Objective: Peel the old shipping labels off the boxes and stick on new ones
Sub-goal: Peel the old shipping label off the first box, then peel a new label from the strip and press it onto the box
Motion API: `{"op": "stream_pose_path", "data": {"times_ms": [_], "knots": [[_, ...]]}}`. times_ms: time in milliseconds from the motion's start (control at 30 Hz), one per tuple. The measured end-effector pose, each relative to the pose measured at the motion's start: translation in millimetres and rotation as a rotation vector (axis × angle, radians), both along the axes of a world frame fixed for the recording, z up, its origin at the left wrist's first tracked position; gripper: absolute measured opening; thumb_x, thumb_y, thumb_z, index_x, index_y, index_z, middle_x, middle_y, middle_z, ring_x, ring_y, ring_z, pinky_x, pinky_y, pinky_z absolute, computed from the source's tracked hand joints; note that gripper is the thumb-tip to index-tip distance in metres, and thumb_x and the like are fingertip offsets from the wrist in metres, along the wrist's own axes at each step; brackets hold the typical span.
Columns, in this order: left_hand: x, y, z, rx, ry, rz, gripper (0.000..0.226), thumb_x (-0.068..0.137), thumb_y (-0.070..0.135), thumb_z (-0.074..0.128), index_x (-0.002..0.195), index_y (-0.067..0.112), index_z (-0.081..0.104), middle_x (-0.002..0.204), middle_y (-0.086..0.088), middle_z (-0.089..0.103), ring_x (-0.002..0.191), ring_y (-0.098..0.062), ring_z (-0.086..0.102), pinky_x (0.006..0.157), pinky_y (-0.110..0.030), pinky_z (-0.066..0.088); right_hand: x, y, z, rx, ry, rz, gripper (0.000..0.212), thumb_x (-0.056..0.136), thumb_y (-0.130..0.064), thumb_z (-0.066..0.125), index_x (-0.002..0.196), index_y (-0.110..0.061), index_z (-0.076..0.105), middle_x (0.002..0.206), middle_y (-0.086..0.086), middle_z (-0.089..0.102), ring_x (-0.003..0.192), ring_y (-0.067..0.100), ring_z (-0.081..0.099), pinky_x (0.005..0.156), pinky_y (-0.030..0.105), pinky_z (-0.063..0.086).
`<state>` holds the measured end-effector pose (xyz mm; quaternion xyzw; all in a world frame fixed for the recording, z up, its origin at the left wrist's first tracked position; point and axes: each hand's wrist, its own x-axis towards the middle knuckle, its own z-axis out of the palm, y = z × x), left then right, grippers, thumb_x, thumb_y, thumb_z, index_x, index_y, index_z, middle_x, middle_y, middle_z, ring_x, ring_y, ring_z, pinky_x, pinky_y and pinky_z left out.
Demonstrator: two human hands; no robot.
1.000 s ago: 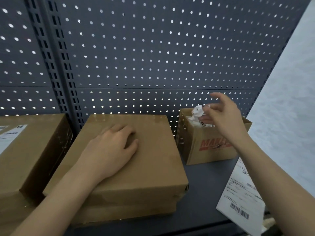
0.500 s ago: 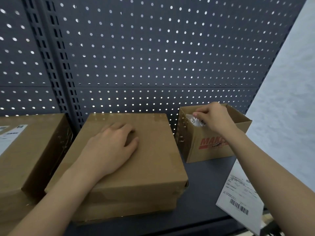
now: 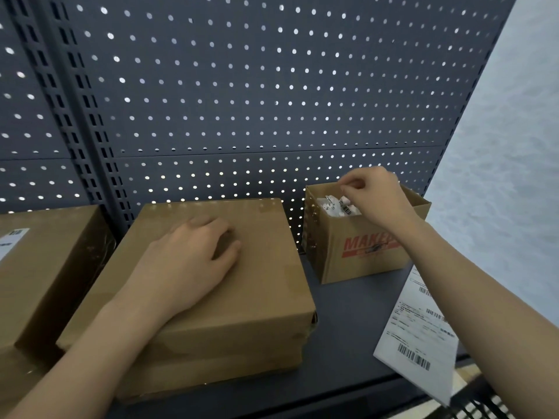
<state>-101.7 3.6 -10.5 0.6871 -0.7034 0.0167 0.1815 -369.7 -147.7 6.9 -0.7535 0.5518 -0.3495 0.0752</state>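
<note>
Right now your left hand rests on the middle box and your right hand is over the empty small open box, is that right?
Not empty: the head view shows crumpled white label scraps in the small open box. The rest holds: left hand on the middle box, right hand over the small one.

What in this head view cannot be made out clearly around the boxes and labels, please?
- Head view: whether the right hand pinches anything; its curled fingers hide that.
- Scraps in the small open box: partly behind that hand.
- Label sheet: print too small, forearm covers part.
- Left box's label: cut off by the left edge.
- Middle box top: partly under the left hand.
</note>
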Motion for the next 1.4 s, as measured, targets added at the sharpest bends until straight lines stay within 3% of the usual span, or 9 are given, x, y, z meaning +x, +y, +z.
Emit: {"op": "stream_pose_path", "data": {"times_ms": [200, 400, 567, 800, 933, 1067, 1200, 1267, 1400], "knots": [[-50.6, 1.2, 18.3, -0.115, 0.149, -0.273, 0.031, 0.095, 0.049, 0.039, 0.111, 0.035, 0.061, 0.104, 0.018, 0.064, 0.098, -0.013, 0.060, 0.082, -0.042, 0.052, -18.7, 58.4, 3.6, -0.051, -0.135, 0.120, 0.014, 0.092, -0.019, 0.065, 0.097, -0.022, 0.077, 0.087, -0.017, 0.072, 0.084, -0.003, 0.065, 0.074, 0.006, 0.044], [-139.8, 12.0, 13.2, -0.156, 0.239, -0.600, 0.026, 0.094, 0.046, 0.041, 0.106, 0.035, 0.061, 0.098, 0.017, 0.063, 0.089, -0.005, 0.059, 0.073, -0.036, 0.053, -87.6, 126.4, -37.1, 0.086, -0.300, -0.037, 0.014, 0.092, -0.023, 0.065, 0.092, -0.031, 0.076, 0.083, -0.013, 0.073, 0.080, 0.009, 0.068, 0.075, 0.031, 0.053], [-198.8, 22.8, -22.1, -0.019, 0.233, -0.753, 0.029, 0.099, 0.047, 0.038, 0.118, 0.038, 0.057, 0.111, 0.017, 0.063, 0.103, -0.003, 0.056, 0.082, -0.034, 0.052, -137.7, 163.1, -94.8, 0.301, -0.249, -0.302, 0.002, 0.090, -0.031, 0.068, 0.090, -0.031, 0.070, 0.074, -0.009, 0.069, 0.069, 0.005, 0.065, 0.068, 0.029, 0.052], [-227.7, 11.6, -72.7, 0.172, 0.156, -0.692, 0.031, 0.099, 0.049, 0.039, 0.124, 0.038, 0.054, 0.125, 0.021, 0.057, 0.110, 0.000, 0.051, 0.086, -0.025, 0.046, -148.6, 181.3, -150.3, 0.558, -0.269, -0.530, 0.042, 0.075, -0.053, 0.077, 0.088, -0.025, 0.049, 0.081, -0.007, 0.067, 0.069, 0.011, 0.065, 0.059, 0.031, 0.052], [-230.8, -3.4, -93.5, 0.236, 0.088, -0.632, 0.034, 0.098, 0.049, 0.039, 0.127, 0.037, 0.054, 0.127, 0.023, 0.055, 0.110, 0.000, 0.051, 0.077, -0.023, 0.040, -144.8, 173.8, -161.4, 0.600, -0.418, -0.507, 0.038, 0.076, -0.035, 0.083, 0.089, -0.019, 0.052, 0.077, -0.005, 0.068, 0.063, 0.006, 0.065, 0.051, 0.019, 0.046], [-231.5, -14.5, -104.0, 0.282, 0.151, -0.577, 0.035, 0.097, 0.046, 0.042, 0.128, 0.036, 0.054, 0.125, 0.023, 0.055, 0.108, 0.000, 0.052, 0.081, -0.025, 0.045, -150.3, 174.4, -164.3, 0.603, -0.591, -0.473, 0.031, 0.079, -0.019, 0.082, 0.092, -0.016, 0.054, 0.078, 0.004, 0.074, 0.063, 0.013, 0.071, 0.056, 0.027, 0.056], [-235.3, -22.3, -116.4, 0.336, 0.256, -0.510, 0.036, 0.097, 0.043, 0.047, 0.133, 0.035, 0.051, 0.127, 0.023, 0.052, 0.110, -0.003, 0.050, 0.086, -0.031, 0.048, -159.8, 182.2, -161.6, 0.547, -0.532, -0.460, 0.034, 0.083, -0.022, 0.078, 0.104, -0.035, 0.055, 0.076, -0.008, 0.074, 0.068, -0.004, 0.068, 0.053, 0.009, 0.045], [-237.3, -24.7, -122.1, 0.350, 0.302, -0.480, 0.035, 0.097, 0.040, 0.049, 0.132, 0.034, 0.051, 0.125, 0.021, 0.053, 0.110, -0.005, 0.049, 0.085, -0.030, 0.048, -164.0, 186.3, -158.5, 0.519, -0.532, -0.451, 0.033, 0.087, -0.024, 0.074, 0.106, -0.041, 0.053, 0.075, -0.016, 0.074, 0.071, -0.007, 0.067, 0.057, 0.008, 0.045], [-242.5, -32.9, -130.8, 0.362, 0.477, -0.446, 0.021, 0.095, 0.037, 0.055, 0.113, 0.028, 0.059, 0.108, 0.018, 0.057, 0.102, -0.006, 0.053, 0.082, -0.028, 0.050, -168.9, 192.5, -152.2, 0.486, -0.850, -0.334, 0.016, 0.092, -0.010, 0.067, 0.107, -0.009, 0.069, 0.084, 0.003, 0.078, 0.083, 0.016, 0.074, 0.074, 0.027, 0.059]]}}
